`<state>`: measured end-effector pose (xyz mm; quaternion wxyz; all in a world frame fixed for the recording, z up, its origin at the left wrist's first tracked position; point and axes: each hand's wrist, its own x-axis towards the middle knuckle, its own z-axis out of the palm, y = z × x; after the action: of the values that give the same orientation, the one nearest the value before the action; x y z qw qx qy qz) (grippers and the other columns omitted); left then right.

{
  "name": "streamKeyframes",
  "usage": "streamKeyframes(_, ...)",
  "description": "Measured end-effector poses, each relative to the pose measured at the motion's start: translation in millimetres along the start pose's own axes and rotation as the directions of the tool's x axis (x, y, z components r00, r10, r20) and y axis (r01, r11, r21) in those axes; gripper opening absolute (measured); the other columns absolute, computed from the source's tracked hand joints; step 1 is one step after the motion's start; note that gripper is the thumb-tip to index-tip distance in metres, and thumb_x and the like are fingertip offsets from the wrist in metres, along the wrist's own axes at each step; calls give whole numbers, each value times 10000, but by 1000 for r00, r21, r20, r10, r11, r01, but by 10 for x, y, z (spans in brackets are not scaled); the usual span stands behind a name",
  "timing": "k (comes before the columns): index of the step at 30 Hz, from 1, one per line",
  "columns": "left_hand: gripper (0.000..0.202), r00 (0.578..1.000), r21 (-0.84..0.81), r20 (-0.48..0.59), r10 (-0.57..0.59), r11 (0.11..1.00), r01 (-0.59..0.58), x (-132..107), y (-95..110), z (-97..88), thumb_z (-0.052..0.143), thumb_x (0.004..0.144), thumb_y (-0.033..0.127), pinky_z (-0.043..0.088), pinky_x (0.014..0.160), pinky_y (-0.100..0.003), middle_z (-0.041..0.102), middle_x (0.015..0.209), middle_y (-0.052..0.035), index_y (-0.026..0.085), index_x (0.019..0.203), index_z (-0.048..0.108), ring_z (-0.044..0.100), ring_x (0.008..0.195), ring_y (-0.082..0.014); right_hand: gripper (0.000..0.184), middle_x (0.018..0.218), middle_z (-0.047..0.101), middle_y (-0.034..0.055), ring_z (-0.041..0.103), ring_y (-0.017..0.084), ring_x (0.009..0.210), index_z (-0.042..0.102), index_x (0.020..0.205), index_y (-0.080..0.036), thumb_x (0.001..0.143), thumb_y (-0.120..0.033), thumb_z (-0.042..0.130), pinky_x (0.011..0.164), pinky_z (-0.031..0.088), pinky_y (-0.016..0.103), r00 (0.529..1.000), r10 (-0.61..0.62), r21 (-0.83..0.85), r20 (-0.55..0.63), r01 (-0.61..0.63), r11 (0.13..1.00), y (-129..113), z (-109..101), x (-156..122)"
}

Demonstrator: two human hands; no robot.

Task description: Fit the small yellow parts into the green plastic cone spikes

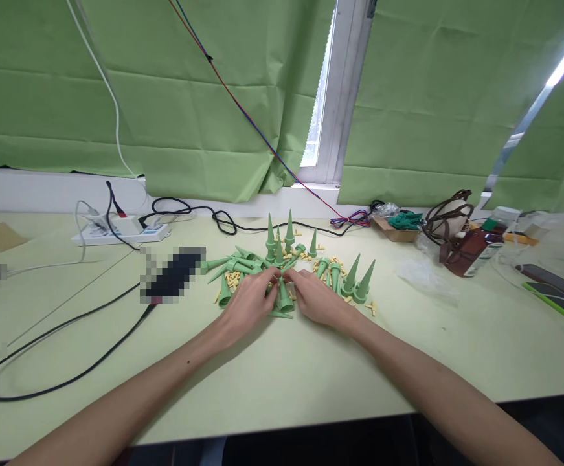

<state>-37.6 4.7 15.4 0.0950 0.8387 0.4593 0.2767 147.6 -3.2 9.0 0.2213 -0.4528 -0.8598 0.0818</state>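
Observation:
A heap of green plastic cone spikes (282, 255) lies on the pale green table (272, 375), mixed with several small yellow connectors (233, 279). Some cones stand upright, others lie flat. My left hand (248, 301) and my right hand (315, 298) meet at the front of the heap, fingertips curled and almost touching. Between them sits a green cone (284, 299); both hands pinch around it, though the exact grip is partly hidden by the fingers.
A white power strip (121, 232) with plugs and black cables (58, 362) lies left. A brown bottle (476, 249), a bag with straps (449, 217), a cardboard box (395, 228) and a dark phone (553, 279) lie right. Green curtains hang behind.

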Motion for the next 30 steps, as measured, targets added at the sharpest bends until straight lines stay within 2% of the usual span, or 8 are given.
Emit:
streamKeyframes(7, 185, 999, 42, -35, 39, 998, -38, 3, 41, -12, 437, 911, 204, 361, 592, -285, 678, 765, -23, 194, 930, 621, 563, 580, -164, 376, 943, 626, 109, 564, 218, 879, 514, 1204, -139, 875, 6, 405, 732, 398, 281, 1000, -2, -101, 11, 3, 995, -27, -15, 8)
streamKeyframes(13, 185, 998, 49, -50, 46, 998, -43, -1, 46, -10, 444, 922, 218, 383, 617, -285, 680, 779, -27, 193, 934, 627, 570, 600, -168, 310, 887, 623, 99, 555, 209, 834, 566, 1100, -135, 869, 2, 410, 704, 395, 274, 1000, -11, -161, 3, 11, 987, -13, -7, 19)
streamKeyframes(22, 209, 998, 40, -48, 45, 998, -43, 4, 58, -19, 443, 919, 240, 413, 643, -300, 688, 791, -38, 187, 948, 642, 571, 602, -173, 328, 939, 668, 108, 571, 198, 952, 679, 1004, -118, 853, 42, 436, 825, 420, 275, 999, -43, -56, -11, 43, 998, 28, -1, 34)
streamKeyframes(30, 190, 999, 66, -44, 29, 997, -26, 6, 27, -11, 434, 916, 215, 365, 589, -275, 692, 773, -16, 198, 940, 621, 555, 552, -152, 367, 940, 671, 102, 574, 205, 976, 700, 1007, -118, 834, 51, 425, 854, 434, 285, 997, -56, 23, -57, 57, 998, 52, 28, 30)
